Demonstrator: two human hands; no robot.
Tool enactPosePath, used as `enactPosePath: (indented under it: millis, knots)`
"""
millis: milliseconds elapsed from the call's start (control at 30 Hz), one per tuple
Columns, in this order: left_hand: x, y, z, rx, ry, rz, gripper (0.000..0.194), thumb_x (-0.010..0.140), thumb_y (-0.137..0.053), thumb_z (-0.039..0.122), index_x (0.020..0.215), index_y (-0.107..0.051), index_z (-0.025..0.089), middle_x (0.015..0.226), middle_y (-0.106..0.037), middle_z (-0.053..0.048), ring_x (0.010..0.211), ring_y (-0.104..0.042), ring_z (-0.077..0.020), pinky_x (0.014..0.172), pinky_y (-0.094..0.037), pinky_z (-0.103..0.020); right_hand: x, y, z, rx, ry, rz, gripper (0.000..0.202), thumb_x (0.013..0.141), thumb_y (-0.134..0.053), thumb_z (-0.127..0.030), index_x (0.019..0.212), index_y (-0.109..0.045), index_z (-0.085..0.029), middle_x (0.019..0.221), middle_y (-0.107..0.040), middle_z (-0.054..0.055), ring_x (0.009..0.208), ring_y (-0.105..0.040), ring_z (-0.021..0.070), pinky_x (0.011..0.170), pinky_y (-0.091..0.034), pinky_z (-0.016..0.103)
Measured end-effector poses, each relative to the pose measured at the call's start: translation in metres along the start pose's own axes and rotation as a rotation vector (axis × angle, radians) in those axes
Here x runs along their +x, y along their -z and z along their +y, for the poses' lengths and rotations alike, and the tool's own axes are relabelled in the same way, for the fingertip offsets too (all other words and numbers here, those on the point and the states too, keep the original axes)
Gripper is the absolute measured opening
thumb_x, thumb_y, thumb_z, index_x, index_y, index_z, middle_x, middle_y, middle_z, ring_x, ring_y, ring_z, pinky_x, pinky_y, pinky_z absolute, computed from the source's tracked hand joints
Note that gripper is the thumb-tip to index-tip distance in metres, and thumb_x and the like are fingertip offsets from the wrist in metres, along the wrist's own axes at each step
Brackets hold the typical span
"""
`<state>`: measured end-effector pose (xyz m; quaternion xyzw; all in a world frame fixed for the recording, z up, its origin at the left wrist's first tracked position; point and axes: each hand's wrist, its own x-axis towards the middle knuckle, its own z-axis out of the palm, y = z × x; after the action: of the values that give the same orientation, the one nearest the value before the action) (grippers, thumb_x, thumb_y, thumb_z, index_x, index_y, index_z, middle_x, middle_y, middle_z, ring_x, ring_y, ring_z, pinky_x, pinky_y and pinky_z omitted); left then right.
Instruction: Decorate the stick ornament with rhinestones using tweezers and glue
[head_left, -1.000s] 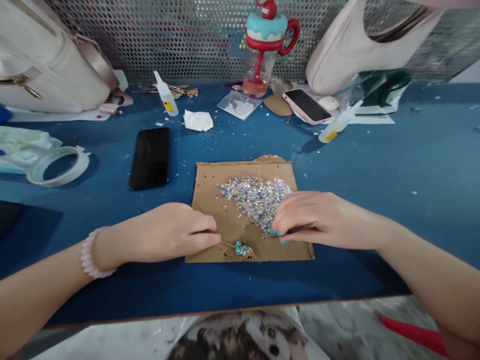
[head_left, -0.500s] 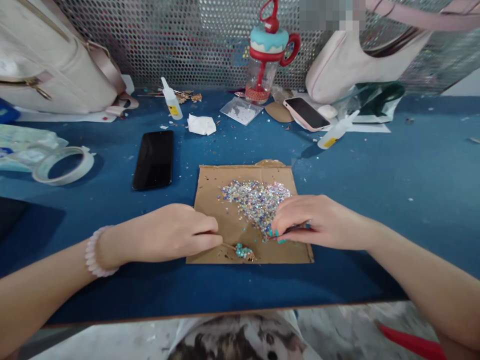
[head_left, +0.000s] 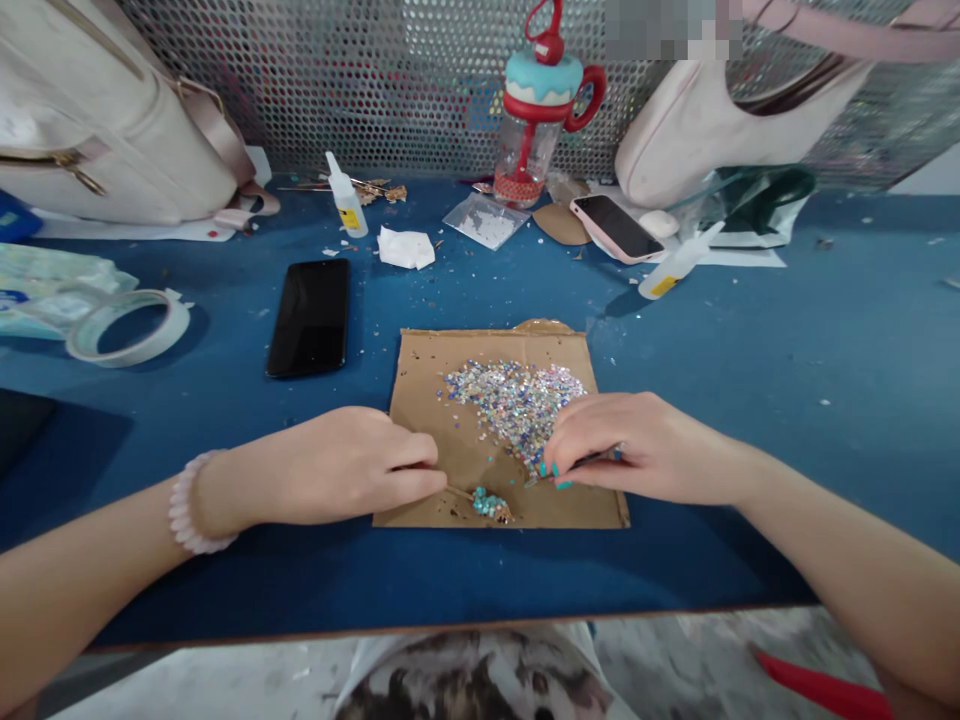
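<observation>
Over the left edge of a cardboard sheet [head_left: 427, 430], my left hand [head_left: 360, 465] pinches a thin stick. At the stick's far end is a small piece covered in turquoise stones [head_left: 489, 503], with a brownish tip, close to the cardboard. My right hand [head_left: 637, 447], with turquoise nails, is closed around dark tweezers [head_left: 592, 459] at the cardboard's right side. The tweezers' tips point left, just below a pile of small multicoloured rhinestones [head_left: 514, 400]. Whether the tips hold a stone is too small to tell.
A black phone [head_left: 309, 318] and a tape roll [head_left: 131, 328] lie to the left. Behind stand a glue bottle [head_left: 346, 198] and a red-handled cup [head_left: 529, 130]. At the back right are a pink-cased phone [head_left: 616, 228], another glue bottle [head_left: 679, 265] and a bag [head_left: 675, 130].
The whole view has shifted slightly. Both hands keep nearly the same pose and hold the same things.
</observation>
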<state>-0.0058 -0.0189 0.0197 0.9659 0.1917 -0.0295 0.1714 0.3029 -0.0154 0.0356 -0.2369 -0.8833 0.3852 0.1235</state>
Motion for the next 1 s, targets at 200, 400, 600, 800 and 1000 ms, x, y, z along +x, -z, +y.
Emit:
enactPosePath:
  millis: [200,400,600,800,1000]
  knots:
    - [0.0005,-0.0002,-0.0004,-0.013,0.014,-0.015,0.023,0.101,-0.037,0.026,0.096,-0.060,0.021,0.085,-0.063,0.001,0.069,-0.055,-0.0108,0.060,-0.030,-0.026,0.0011,-0.0003,-0.0031,-0.025,-0.006,0.003,0.020,0.094,-0.051,-0.029,0.083,-0.065,-0.020,0.083,-0.071,0.002,0.081,-0.064,0.0140,0.076,-0.048,0.028]
    - [0.0013,0.0001,-0.0004,-0.035,0.007,-0.006,0.024,0.101,-0.038,0.026,0.094,-0.060,0.020,0.083,-0.063,0.001,0.067,-0.053,-0.0104,0.059,-0.029,-0.025,0.0018,-0.0012,-0.0058,-0.016,-0.010,0.025,0.022,0.094,-0.052,-0.032,0.082,-0.065,-0.020,0.082,-0.071,0.002,0.080,-0.064,0.0140,0.078,-0.049,0.029]
    - [0.0006,-0.0003,0.0000,-0.027,0.012,-0.015,0.022,0.100,-0.039,0.025,0.094,-0.060,0.021,0.084,-0.064,0.001,0.068,-0.054,-0.0115,0.060,-0.030,-0.025,0.0015,-0.0006,-0.0058,0.001,0.027,0.006,0.017,0.093,-0.055,-0.029,0.083,-0.065,-0.019,0.081,-0.070,0.002,0.079,-0.063,0.0139,0.078,-0.049,0.030]
    - [0.0000,-0.0007,-0.0007,-0.020,0.008,-0.019,0.021,0.100,-0.040,0.025,0.094,-0.060,0.022,0.084,-0.063,0.002,0.068,-0.054,-0.0111,0.059,-0.029,-0.026,0.0008,-0.0002,-0.0056,0.002,0.035,-0.008,0.013,0.092,-0.057,-0.023,0.083,-0.064,-0.017,0.080,-0.070,0.003,0.078,-0.062,0.0143,0.075,-0.047,0.030]
    - [0.0004,0.0002,-0.0005,-0.020,0.016,-0.024,0.022,0.101,-0.038,0.025,0.094,-0.060,0.021,0.085,-0.063,0.002,0.069,-0.054,-0.0113,0.060,-0.029,-0.026,-0.0001,-0.0002,-0.0046,0.013,0.025,-0.014,0.014,0.092,-0.056,-0.023,0.083,-0.065,-0.017,0.079,-0.069,0.003,0.077,-0.061,0.0145,0.073,-0.047,0.030]
